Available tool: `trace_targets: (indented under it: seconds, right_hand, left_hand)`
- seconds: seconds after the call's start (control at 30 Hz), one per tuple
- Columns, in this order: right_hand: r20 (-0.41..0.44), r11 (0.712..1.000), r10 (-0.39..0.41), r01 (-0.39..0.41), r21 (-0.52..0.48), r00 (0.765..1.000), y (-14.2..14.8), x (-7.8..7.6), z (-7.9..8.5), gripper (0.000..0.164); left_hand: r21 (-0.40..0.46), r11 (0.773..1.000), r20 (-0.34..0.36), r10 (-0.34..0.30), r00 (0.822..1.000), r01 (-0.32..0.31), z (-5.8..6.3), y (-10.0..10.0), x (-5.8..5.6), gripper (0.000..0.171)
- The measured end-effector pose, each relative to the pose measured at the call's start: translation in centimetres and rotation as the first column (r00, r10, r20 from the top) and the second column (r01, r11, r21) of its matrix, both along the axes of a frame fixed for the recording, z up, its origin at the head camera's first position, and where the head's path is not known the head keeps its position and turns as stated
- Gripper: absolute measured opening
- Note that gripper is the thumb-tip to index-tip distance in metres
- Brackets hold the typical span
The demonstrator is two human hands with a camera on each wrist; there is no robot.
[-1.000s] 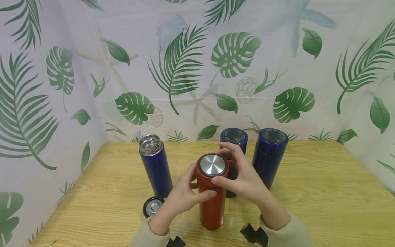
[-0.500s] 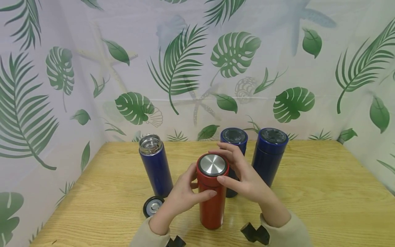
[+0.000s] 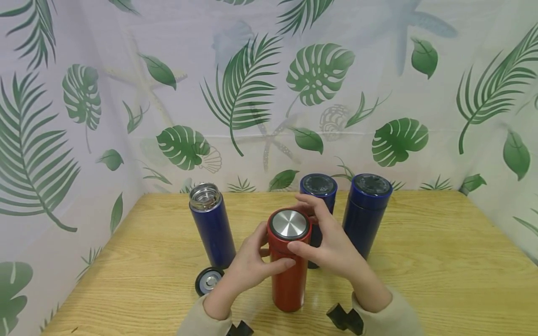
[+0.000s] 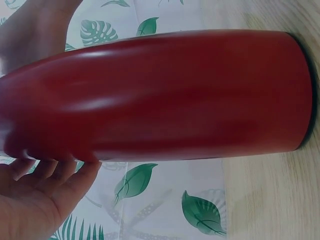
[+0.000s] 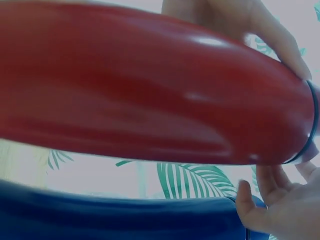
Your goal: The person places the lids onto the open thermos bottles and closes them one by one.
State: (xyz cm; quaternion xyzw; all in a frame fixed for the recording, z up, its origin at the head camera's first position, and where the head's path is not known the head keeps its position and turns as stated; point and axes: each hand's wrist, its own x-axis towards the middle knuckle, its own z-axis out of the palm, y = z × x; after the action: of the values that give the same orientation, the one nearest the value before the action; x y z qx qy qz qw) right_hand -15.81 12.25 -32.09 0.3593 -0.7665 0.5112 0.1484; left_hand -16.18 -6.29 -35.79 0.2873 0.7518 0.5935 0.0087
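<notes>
A red thermos flask point(image 3: 289, 287) stands upright on the table in the middle of the head view, its lid point(image 3: 290, 224) topped with a shiny silver disc. My left hand point(image 3: 250, 267) grips the upper body from the left, thumb across the front. From the right, my right hand point(image 3: 336, 247) grips the lid, thumb at its front edge and fingers round the back. In the left wrist view the red flask point(image 4: 190, 95) spans the frame, with fingers along its side. The right wrist view also shows the red flask point(image 5: 150, 85) close up, with both hands at its top end.
An uncapped blue flask point(image 3: 213, 233) stands to the left, its steel mouth showing. A loose black-rimmed lid point(image 3: 208, 281) lies in front of it, beside my left wrist. Two capped blue flasks, a nearer-centre one point(image 3: 318, 185) and a right one point(image 3: 366, 217), stand behind my right hand.
The right hand's thumb and fingers have shifted round the lid, the thumb moving back left along its front edge. The left hand and the flask body stay put.
</notes>
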Motion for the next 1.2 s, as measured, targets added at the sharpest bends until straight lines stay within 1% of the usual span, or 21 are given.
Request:
trace_targets:
  seconds: [0.07,0.17,0.23,0.3,0.37,0.43,0.57,0.67,0.7,0.77,0.8,0.87,0.93,1.03,1.1,1.2]
  right_hand:
    - [0.005,0.995,0.093,-0.093,-0.032,0.996,0.19,-0.11,0.06,0.059]
    - [0.009,0.976,0.207,-0.206,-0.077,0.978,0.4,-0.19,0.23,0.055]
    - [-0.002,0.967,0.24,-0.24,-0.086,0.971,0.48,-0.22,0.35,0.055]
    - [-0.013,0.967,0.241,-0.241,-0.083,0.97,0.53,-0.21,0.43,0.056]
    - [-0.009,0.971,0.225,-0.225,-0.078,0.974,0.57,-0.17,0.47,0.058]
    - [0.0,0.98,0.189,-0.188,-0.068,0.982,0.58,-0.13,0.45,0.061]
    - [0.011,0.998,0.056,-0.056,-0.032,0.998,0.38,-0.01,0.35,0.069]
    - [-0.005,0.999,-0.047,0.047,0.002,0.999,0.09,0.12,0.29,0.073]
    - [-0.013,0.998,-0.069,0.069,0.01,0.998,0.0,0.15,0.29,0.074]
    - [-0.022,0.996,-0.089,0.089,0.023,0.996,-0.1,0.16,0.25,0.074]
    - [-0.023,0.996,-0.081,0.082,0.027,0.996,-0.09,0.12,0.23,0.073]
    - [-0.008,0.999,-0.03,0.03,0.024,1.0,0.0,0.03,0.19,0.068]
    - [0.018,0.999,0.05,-0.05,0.012,0.999,0.17,-0.09,0.13,0.063]
    - [0.058,0.987,0.159,-0.159,-0.01,0.986,0.41,-0.18,0.13,0.058]
    - [0.062,0.981,0.195,-0.194,-0.021,0.979,0.52,-0.17,0.19,0.059]
    - [0.054,0.981,0.192,-0.191,-0.024,0.98,0.58,-0.14,0.27,0.061]
  left_hand:
    - [-0.007,1.0,0.005,0.012,1.0,-0.011,0.03,0.02,0.0,0.062]
    - [-0.008,1.0,0.006,0.015,1.0,-0.015,0.04,0.04,-0.01,0.062]
    - [-0.007,1.0,0.01,0.014,1.0,-0.014,0.04,0.04,0.0,0.062]
    - [-0.005,1.0,0.011,0.01,1.0,-0.01,0.02,0.03,0.0,0.062]
    - [-0.003,1.0,0.009,0.008,1.0,-0.008,-0.02,0.01,0.0,0.061]
    - [0.001,1.0,0.001,0.004,1.0,-0.004,-0.07,-0.01,-0.03,0.061]
    - [0.003,1.0,-0.004,0.002,1.0,-0.002,-0.08,-0.02,-0.04,0.061]
    - [-0.001,1.0,0.0,0.01,1.0,-0.01,-0.06,-0.02,-0.01,0.062]
    - [-0.003,1.0,0.0,0.014,1.0,-0.014,-0.07,-0.01,0.0,0.062]
    - [-0.001,1.0,-0.005,0.016,1.0,-0.016,-0.09,-0.01,0.02,0.062]
    - [0.0,1.0,-0.006,0.018,1.0,-0.018,-0.08,-0.02,0.05,0.062]
    - [0.001,1.0,-0.008,0.018,1.0,-0.018,-0.07,0.0,0.06,0.063]
    - [0.004,1.0,-0.004,0.015,1.0,-0.015,-0.04,0.03,0.05,0.062]
    - [-0.002,1.0,0.003,0.016,1.0,-0.016,0.03,0.06,0.06,0.062]
    - [-0.006,1.0,0.004,0.016,1.0,-0.016,0.05,0.06,0.07,0.062]
    - [-0.001,1.0,-0.001,0.011,1.0,-0.011,0.1,0.05,0.09,0.061]
